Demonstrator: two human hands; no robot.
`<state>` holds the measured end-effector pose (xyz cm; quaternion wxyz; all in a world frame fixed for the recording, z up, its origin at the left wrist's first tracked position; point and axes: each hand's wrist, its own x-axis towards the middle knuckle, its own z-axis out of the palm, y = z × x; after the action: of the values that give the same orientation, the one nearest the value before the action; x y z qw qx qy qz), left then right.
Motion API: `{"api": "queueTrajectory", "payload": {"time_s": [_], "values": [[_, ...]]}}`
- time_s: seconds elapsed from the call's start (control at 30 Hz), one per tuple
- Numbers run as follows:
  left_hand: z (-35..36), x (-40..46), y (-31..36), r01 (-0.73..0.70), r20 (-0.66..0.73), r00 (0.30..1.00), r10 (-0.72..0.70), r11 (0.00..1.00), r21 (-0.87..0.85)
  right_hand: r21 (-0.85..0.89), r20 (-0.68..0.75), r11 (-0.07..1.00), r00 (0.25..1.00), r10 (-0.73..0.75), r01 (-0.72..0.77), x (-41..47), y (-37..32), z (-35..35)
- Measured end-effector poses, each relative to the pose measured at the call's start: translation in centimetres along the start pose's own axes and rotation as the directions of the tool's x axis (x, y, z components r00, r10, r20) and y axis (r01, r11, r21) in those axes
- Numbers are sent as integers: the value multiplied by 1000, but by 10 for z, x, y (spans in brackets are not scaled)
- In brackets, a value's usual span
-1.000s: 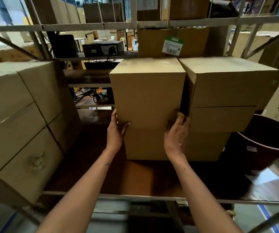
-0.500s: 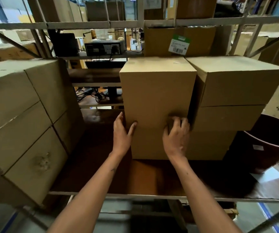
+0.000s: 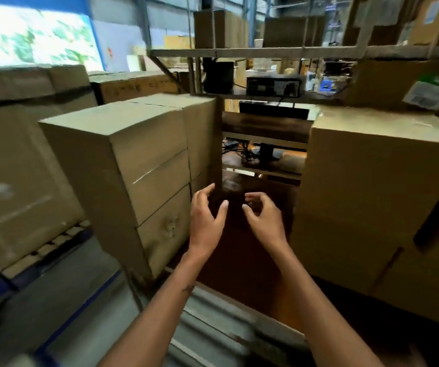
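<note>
Right of a tall upright stack of brown cardboard boxes, the left hand hovers nearest its edge, the right hand just beside, both empty, fingers loosely curled.

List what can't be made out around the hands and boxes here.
Head view throughout.
Whether the left hand touches the left box stack: motion blur.
Print on the green-edged label: blurred, too small.
Far side of the right box stack: cut by the frame edge.
Palm of the right hand: faces away.
</note>
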<state>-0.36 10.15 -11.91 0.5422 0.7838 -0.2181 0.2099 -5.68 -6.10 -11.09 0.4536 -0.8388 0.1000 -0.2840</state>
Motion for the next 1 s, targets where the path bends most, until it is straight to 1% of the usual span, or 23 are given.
{"api": "queueTrajectory", "payload": {"time_s": [0.13, 0.2, 0.27, 0.4, 0.5, 0.57, 0.67, 0.73, 0.83, 1.0], "values": [[-65, 11, -14, 93, -154, 983, -100, 994, -52, 132, 112, 991, 994, -4, -11, 12, -34, 65], [-95, 13, -21, 140, -207, 968, -144, 990, -35, 193, 169, 981, 985, -30, -3, 22, -50, 92], [-120, 15, -28, 144, -263, 956, -133, 989, 23, 239, 218, 971, 975, -43, -11, 34, -67, 115], [-146, 19, -33, 129, -357, 928, -104, 991, 45, 281, 303, 959, 951, -60, -29, 58, -94, 145], [-151, 20, -36, 116, -433, 899, -68, 990, 85, 281, 315, 959, 947, -66, -27, 78, -100, 158], [-153, 23, -41, 150, -478, 874, -87, 984, 95, 268, 316, 963, 947, -54, -34, 91, -102, 163], [-154, 30, -51, 216, -516, 844, -144, 973, 82, 252, 302, 967, 953, -30, -50, 108, -99, 168], [-154, 36, -56, 267, -532, 830, -168, 957, 115, 263, 312, 963, 950, -20, -66, 117, -95, 171], [-158, 43, -60, 344, -519, 826, -220, 926, 155, 297, 330, 948, 944, 11, -115, 127, -100, 169], [-166, 43, -68, 324, -481, 850, -213, 932, 160, 347, 301, 928, 953, 30, -138, 137, -109, 170]]}}
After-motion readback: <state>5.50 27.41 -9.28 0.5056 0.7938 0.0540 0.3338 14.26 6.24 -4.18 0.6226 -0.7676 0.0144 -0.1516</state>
